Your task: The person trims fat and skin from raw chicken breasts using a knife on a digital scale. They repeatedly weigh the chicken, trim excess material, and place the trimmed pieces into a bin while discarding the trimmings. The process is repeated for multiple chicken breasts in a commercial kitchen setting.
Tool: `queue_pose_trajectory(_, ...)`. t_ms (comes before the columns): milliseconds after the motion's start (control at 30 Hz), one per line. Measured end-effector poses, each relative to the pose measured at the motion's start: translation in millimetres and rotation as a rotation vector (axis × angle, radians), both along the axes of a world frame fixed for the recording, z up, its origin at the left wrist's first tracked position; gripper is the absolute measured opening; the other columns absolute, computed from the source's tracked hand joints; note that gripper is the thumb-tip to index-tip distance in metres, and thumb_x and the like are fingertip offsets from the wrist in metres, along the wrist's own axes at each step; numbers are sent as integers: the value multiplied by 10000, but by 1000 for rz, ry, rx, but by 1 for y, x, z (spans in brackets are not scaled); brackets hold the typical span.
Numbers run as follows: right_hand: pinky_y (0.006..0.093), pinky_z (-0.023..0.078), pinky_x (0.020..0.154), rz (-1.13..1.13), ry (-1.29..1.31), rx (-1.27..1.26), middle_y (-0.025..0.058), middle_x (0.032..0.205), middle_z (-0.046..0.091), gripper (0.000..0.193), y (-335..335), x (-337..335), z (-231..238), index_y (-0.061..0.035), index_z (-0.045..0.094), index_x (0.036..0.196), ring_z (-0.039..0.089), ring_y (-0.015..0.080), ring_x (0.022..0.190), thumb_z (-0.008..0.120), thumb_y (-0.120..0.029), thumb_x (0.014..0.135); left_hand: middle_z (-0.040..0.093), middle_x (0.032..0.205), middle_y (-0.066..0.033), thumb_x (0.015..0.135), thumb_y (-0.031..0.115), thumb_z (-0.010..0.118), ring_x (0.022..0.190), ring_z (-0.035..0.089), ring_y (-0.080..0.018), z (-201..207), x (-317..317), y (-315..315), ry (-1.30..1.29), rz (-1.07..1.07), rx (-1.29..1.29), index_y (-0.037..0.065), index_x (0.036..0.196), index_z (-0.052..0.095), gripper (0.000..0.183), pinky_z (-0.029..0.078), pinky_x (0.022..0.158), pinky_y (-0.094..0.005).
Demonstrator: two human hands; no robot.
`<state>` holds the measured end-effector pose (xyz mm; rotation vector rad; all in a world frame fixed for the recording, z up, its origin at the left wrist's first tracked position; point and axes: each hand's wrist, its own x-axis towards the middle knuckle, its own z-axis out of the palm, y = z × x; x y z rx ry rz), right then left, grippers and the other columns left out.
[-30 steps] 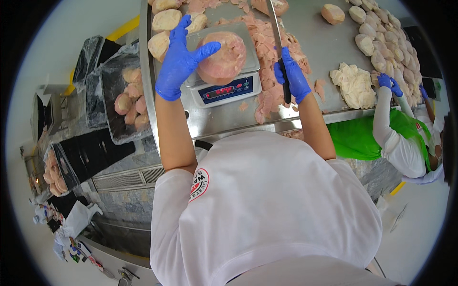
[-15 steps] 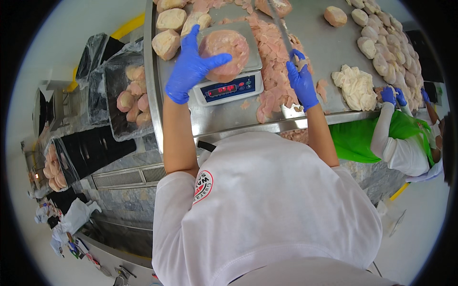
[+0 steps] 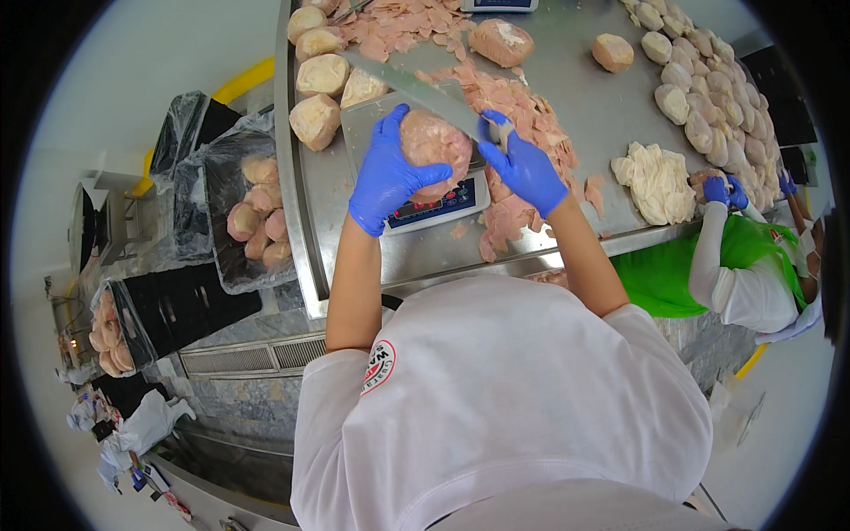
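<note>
My left hand (image 3: 390, 177), in a blue glove, grips a round piece of pink raw meat (image 3: 434, 155) by its left side and lower edge. The meat is over a digital scale (image 3: 476, 193) and covers part of its display. It looks raised off the plate. In my blue-gloved right hand (image 3: 527, 173) is a long knife (image 3: 423, 93), the fingers closed round its handle. Its blade slants up and leftward, just beyond the meat; whether it touches cannot be told. Thin pink meat slices (image 3: 531, 111) lie heaped to the right of the scale.
Pale rounded meat pieces (image 3: 323, 75) line the metal table's left side. A black lined crate (image 3: 226, 234) of meat stands left of the table. Right are pale skins (image 3: 655, 186), a large meat pile (image 3: 717, 97) and a co-worker in a green apron (image 3: 660, 270).
The meat has come up off the scale plate toward me in my left hand. My right hand has moved left, and the knife's blade has swung left to beside the meat.
</note>
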<state>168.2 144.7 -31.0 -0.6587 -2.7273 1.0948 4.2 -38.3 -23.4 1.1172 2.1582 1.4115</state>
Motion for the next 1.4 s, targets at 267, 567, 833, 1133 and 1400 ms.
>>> queue_pose_trajectory(267,372,461,948,-108,249,-319,149,1299,558,648,-2,-37,-36,-54,352,1474,598,277,1072,644,-262,934,468,1385,-251,673,441,869,1292,477,-311,-19,-2,-20,-217,157,48,-77,1460,261,1122,394,1075,-387)
queue_pose_trajectory(567,201,266,426,24,319,-825,-55,615,420,644,-64,-66,58,-81,308,1498,359,34,468,630,-153,945,523,1371,-155,882,280,657,1248,530,-267,-49,12,-66,-1416,-71,953,16,1410,410,640,409,1083,-379)
queue_pose_trajectory(833,340,410,1000,-259,369,-153,146,1314,504,655,64,-22,-64,1,339,1440,513,215,1153,682,-143,901,605,1147,-62,976,220,470,1014,595,-206,-77,-36,-200,-1212,230,1318,37,1290,522,367,496,914,-373)
queue_pose_trajectory(1133,471,489,783,-310,-64,331,220,905,647,481,79,7,-47,-1,585,1171,625,389,888,624,-404,912,316,1527,-147,881,351,620,1319,412,-348,-138,-88,-261,-1048,1265,831,81,1460,333,700,398,1055,-496)
queue_pose_trajectory(1400,447,460,915,-445,202,25,226,1156,618,521,259,-104,-58,-20,604,1168,588,372,1084,642,-453,882,347,1514,-143,1003,225,456,1351,406,-315,-77,-84,-213,-313,805,323,31,1473,324,524,351,1105,-462)
